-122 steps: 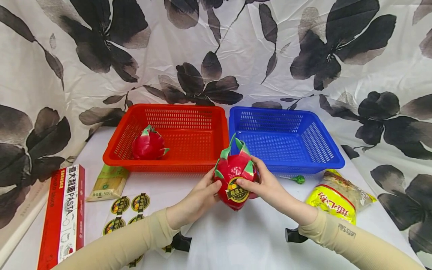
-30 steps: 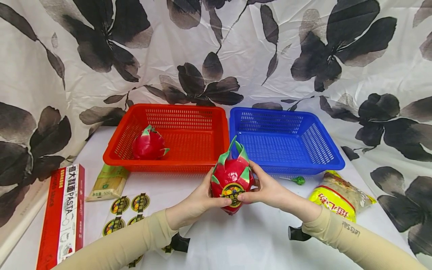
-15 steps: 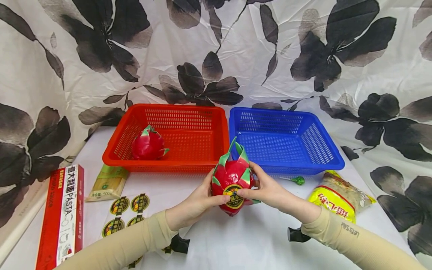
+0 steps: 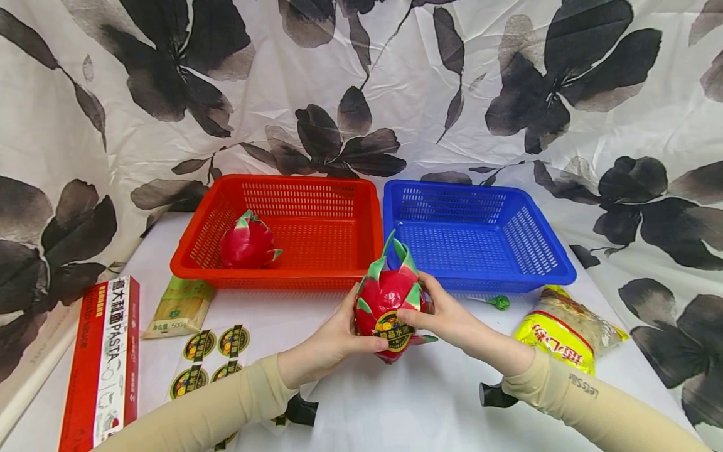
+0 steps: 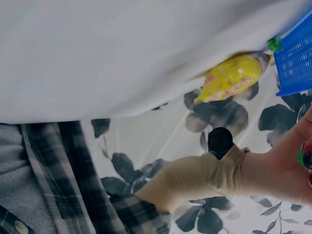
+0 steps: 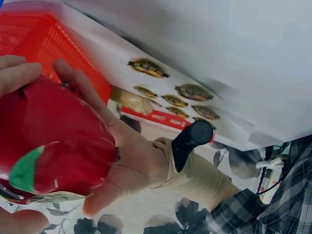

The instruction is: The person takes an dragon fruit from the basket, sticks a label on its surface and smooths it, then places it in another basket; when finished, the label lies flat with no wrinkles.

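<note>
In the head view, both hands hold a glossy red dragon fruit (image 4: 390,289) with green-tipped scales over the table's middle. A round black-and-gold sticker (image 4: 400,339) sits on its near side. My left hand (image 4: 330,339) grips the fruit's left side, its thumb on the sticker's lower left edge. My right hand (image 4: 446,314) holds the other side, with its thumb on the sticker's upper edge; its other fingers are mostly hidden behind the fruit. The right wrist view shows the fruit (image 6: 73,131) close up between the hands. Another dragon fruit (image 4: 246,242) lies in the red basket (image 4: 277,274).
A blue basket (image 4: 486,281) stands right of the red one. Leftward lie a pasta box (image 4: 101,364), a noodle pack (image 4: 177,307) and a sheet of stickers (image 4: 211,345). A green-wrapped lollipop (image 4: 499,302) and a yellow food bag (image 4: 559,333) are at right.
Since the oldest frame, the fruit has come slightly down and nearer. Over the last half second, the right thumb has shifted up to the sticker's upper edge and the left thumb lower.
</note>
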A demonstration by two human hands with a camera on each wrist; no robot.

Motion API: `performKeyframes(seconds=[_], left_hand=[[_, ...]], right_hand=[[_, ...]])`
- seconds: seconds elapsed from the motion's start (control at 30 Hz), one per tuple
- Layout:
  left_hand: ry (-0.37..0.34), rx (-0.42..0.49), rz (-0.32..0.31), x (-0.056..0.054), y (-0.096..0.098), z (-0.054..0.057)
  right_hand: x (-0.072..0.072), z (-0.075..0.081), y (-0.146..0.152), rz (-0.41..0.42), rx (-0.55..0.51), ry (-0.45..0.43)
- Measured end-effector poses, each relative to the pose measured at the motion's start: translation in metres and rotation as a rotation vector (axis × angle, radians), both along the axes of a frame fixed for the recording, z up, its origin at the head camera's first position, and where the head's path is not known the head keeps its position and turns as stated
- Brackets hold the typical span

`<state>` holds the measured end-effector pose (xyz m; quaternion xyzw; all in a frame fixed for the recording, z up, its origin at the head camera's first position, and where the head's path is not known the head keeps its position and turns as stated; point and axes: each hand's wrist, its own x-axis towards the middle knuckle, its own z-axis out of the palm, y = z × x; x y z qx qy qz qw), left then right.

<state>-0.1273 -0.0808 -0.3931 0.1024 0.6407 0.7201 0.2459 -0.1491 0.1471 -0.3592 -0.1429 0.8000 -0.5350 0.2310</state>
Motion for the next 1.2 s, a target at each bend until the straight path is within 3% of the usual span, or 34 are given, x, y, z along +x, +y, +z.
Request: performKeyframes(seconds=[0.37,0.9,1.2], left_hand=[[0.017,-0.04,0.009,-0.0002,0.0019,-0.0036],[0.012,-0.016,0.01,0.0017,0.0003,-0.0063],[0.002,0.016,0.048,0.0039,0.0029,-0.0072]], right_hand=[[0.0019,-0.0039,-0.0041,-0.039,-0.019,-0.007],[0.0,-0.0068,-0.0019,0.001,-0.001,-0.02],[0.0,-0.0087,0.0009,-0.006,-0.075,0.02]])
